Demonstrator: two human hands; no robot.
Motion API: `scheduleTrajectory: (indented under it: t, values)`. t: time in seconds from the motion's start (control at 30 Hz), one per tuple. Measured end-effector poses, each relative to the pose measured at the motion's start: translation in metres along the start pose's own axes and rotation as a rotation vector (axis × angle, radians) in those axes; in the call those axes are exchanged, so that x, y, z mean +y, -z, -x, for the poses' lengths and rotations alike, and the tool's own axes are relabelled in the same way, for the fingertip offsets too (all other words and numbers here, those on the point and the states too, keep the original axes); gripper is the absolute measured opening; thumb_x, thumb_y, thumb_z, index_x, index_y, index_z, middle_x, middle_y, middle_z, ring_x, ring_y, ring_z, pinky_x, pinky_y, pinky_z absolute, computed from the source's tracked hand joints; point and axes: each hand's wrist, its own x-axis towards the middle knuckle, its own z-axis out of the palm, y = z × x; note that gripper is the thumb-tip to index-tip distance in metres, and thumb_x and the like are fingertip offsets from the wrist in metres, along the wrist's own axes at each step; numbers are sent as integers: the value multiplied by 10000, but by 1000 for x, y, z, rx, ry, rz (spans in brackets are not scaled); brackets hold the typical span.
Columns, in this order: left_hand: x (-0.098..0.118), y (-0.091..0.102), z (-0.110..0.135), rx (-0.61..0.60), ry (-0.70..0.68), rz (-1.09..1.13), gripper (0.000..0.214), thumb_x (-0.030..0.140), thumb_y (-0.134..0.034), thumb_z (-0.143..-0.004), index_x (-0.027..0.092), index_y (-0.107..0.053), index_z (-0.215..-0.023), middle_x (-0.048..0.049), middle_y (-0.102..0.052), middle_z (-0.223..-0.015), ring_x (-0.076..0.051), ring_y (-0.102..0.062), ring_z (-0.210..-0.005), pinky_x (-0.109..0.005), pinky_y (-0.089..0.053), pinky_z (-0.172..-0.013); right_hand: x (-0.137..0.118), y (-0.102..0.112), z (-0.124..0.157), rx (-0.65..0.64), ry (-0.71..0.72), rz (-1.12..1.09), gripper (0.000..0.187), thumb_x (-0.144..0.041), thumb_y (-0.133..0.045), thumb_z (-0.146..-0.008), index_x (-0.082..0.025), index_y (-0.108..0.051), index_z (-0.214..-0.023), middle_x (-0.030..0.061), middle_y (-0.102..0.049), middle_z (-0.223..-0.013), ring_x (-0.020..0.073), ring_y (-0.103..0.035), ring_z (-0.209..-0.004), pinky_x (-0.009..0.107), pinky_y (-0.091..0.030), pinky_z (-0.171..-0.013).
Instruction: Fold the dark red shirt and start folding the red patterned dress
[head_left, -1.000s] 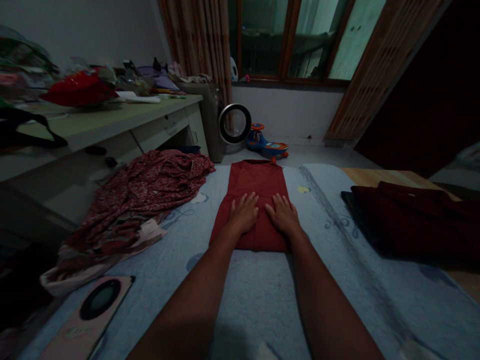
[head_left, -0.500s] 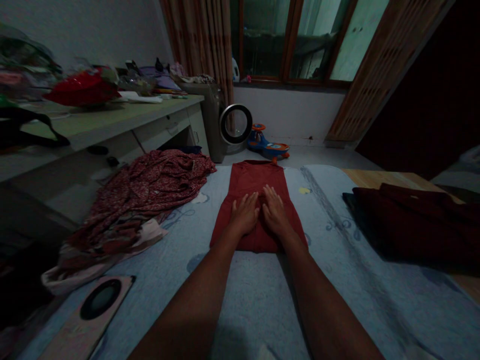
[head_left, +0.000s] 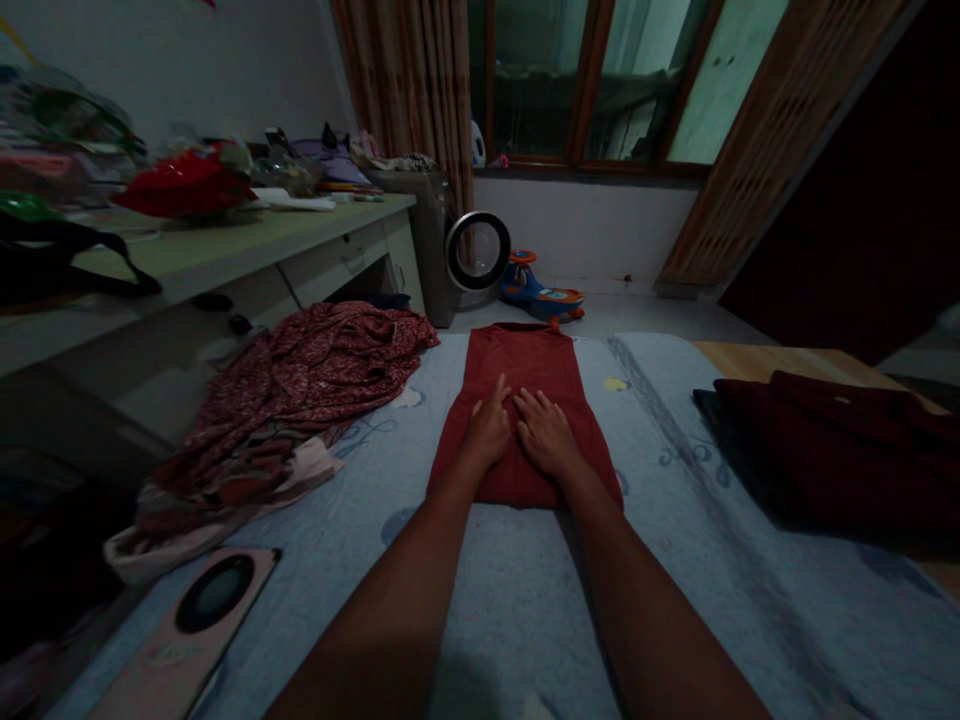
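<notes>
A folded red garment lies lengthwise on the pale blue sheet of the bed. My left hand lies flat on its middle, fingers stretched forward and close together. My right hand rests flat beside it, fingers out, touching or almost touching the left hand. Both palms press down on the cloth and hold nothing.
A crumpled red patterned cloth is heaped at the bed's left. Dark maroon folded clothes lie at the right. A pink phone lies near the bed's front left. A cluttered desk stands left; a ring fan and toy car sit on the floor.
Both hands have slid forward along the red garment and drawn together at its middle. The view has shifted slightly.
</notes>
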Motion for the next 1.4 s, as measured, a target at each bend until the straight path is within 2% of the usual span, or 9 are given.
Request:
scheduleTrajectory:
  t: [0.2,0.4,0.63,0.87,1.0,1.1,1.17,1.27,1.4]
  values:
    - [-5,5,5,-53,131,-382,527,335,-299,-990,198,-380,-1493,-67,-336,-1582,-251,-274,-1469,-494,-210,-1197,-1,0,0,12,6,34,547,-277,-346,-969,-198,-362,-1510,31,-272,-1607,261,-192,-1485,471,-234,-1170]
    - [-11,11,5,-136,272,-446,654,561,-185,-968,253,-279,-1538,-38,-194,-1629,-270,-168,-1503,-606,-168,-1176,-2,0,-1,2,-10,28,540,-280,-347,-966,-203,-377,-1500,34,-272,-1607,259,-200,-1483,485,-246,-1162]
    - [-19,16,3,-157,380,-427,820,704,-143,-896,226,-222,-1558,-60,-109,-1642,-285,-129,-1510,-592,-172,-1183,-2,0,-1,7,-7,25,546,-282,-347,-963,-192,-373,-1501,30,-269,-1609,261,-199,-1482,493,-236,-1169]
    - [-34,35,5,-12,436,-481,635,541,-252,-966,212,-367,-1497,-104,-354,-1569,-316,-241,-1476,-656,-133,-1165,-4,2,0,2,-17,13,558,-287,-342,-962,-194,-353,-1512,25,-263,-1611,260,-191,-1483,490,-235,-1170]
    - [-22,42,1,141,209,-516,509,267,-383,-962,164,-413,-1460,-108,-428,-1528,-264,-288,-1461,-530,-215,-1190,-4,2,-1,0,-22,23,553,-284,-348,-961,-192,-363,-1506,32,-272,-1608,259,-198,-1481,491,-236,-1168]
    - [-8,33,-2,41,-1,-451,464,166,-341,-965,140,-492,-1403,-102,-524,-1454,-197,-433,-1379,-343,-320,-1153,-4,1,0,6,-12,32,555,-284,-337,-963,-183,-360,-1508,30,-271,-1608,267,-207,-1478,489,-242,-1166]
    - [-2,22,-1,-48,-51,-410,449,153,-322,-972,131,-534,-1367,-110,-565,-1410,-178,-511,-1312,-293,-350,-1123,-3,1,0,10,-6,36,554,-285,-331,-965,-183,-362,-1509,28,-269,-1608,268,-207,-1479,484,-248,-1165]
    - [1,9,5,-91,5,-388,456,197,-308,-989,125,-514,-1388,-126,-528,-1445,-208,-496,-1329,-349,-362,-1122,-3,1,0,9,-4,42,552,-288,-337,-965,-189,-368,-1507,30,-269,-1608,266,-208,-1479,480,-246,-1166]
    - [0,6,11,-131,123,-386,517,347,-265,-1010,171,-399,-1477,-85,-391,-1552,-255,-333,-1442,-491,-275,-1170,-2,0,0,6,-1,40,552,-298,-336,-969,-192,-362,-1511,25,-263,-1610,270,-200,-1481,483,-232,-1171]
